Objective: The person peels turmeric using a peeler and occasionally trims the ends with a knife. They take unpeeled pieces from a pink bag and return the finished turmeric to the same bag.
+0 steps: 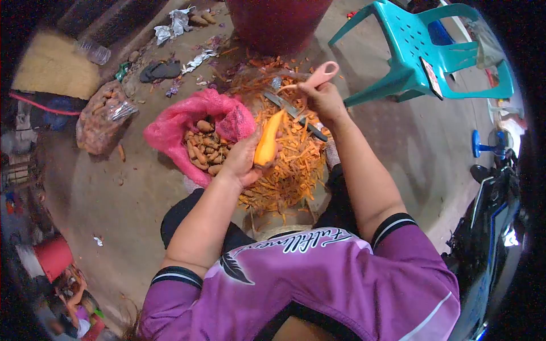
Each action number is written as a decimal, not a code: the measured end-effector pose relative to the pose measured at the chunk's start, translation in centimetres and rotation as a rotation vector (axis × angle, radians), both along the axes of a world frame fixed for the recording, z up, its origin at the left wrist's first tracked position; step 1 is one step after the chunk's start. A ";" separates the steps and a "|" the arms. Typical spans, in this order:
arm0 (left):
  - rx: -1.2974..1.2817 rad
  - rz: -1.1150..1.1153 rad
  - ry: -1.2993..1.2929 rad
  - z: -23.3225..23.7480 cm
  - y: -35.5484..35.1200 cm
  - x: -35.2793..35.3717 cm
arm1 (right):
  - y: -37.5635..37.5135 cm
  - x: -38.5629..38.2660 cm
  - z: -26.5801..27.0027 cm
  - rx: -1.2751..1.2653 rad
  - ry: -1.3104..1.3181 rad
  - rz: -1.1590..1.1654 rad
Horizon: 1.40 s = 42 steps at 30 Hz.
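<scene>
My left hand (245, 159) grips a peeled orange carrot (269, 138), held upright over a heap of orange carrot peelings (290, 165). My right hand (325, 99) holds a peeler with a pink handle (322, 74); its metal blade (284, 104) sits against the carrot's top end. To the left of my left hand, an open pink mesh sack (176, 128) is full of unpeeled carrots (205, 149). My purple shirt fills the bottom of the view.
A clear plastic bag of carrots (102, 116) lies at the left. A dark red tub (276, 23) stands behind the peelings. A teal plastic chair (421, 54) is at the upper right, a motorbike (489, 216) at the right, a red bucket (52, 256) lower left.
</scene>
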<state>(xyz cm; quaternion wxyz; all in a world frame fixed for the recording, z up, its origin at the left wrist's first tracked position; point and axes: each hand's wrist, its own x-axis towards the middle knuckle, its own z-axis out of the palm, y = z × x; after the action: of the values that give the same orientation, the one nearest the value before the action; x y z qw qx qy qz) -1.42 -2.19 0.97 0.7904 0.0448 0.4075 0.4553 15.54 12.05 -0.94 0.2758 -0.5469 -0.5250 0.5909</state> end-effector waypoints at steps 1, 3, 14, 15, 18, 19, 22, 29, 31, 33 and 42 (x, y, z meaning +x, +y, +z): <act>0.009 -0.005 -0.011 0.2 0.0 -0.1 | 0.0 0.2 -0.4 -0.021 0.065 -0.058; 0.028 -0.010 -0.035 0.5 0.1 -0.3 | -0.6 0.0 0.2 -0.070 0.226 -0.082; 0.015 0.061 -0.030 -0.6 0.4 -0.1 | -2.6 -1.3 1.8 -0.054 0.142 0.249; -0.019 0.069 -0.046 -0.5 0.3 0.0 | -1.6 -0.8 0.1 0.021 0.178 0.086; -0.051 0.089 -0.100 -0.8 0.3 -0.2 | -0.8 -0.1 -0.1 -0.065 0.046 -0.057; -0.050 0.097 -0.119 -0.9 0.3 -0.4 | -1.4 -0.4 0.2 -0.072 0.169 0.008; 0.067 0.158 -0.184 -1.3 0.8 -0.5 | -4.2 -2.2 2.3 -0.118 0.459 0.273; 0.171 0.149 -0.312 -3.2 0.1 -1.3 | -3.2 -2.0 1.7 -0.057 0.200 0.251; 0.074 0.188 -0.190 -3.1 0.3 -0.7 | -2.9 -1.7 2.3 -0.090 0.290 0.188; 0.042 0.205 -0.160 -3.8 0.6 -0.8 | -4.2 -2.0 3.4 -0.151 0.373 0.306; 0.031 0.205 -0.174 -2.7 0.5 -0.7 | -4.3 -2.2 2.8 -0.145 0.364 0.310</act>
<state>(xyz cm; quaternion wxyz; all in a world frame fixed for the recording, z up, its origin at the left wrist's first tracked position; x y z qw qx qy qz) -2.13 -1.64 -1.77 0.7712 -0.0245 0.3328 0.5420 13.36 7.72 1.91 0.2321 -0.3628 -0.5006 0.7509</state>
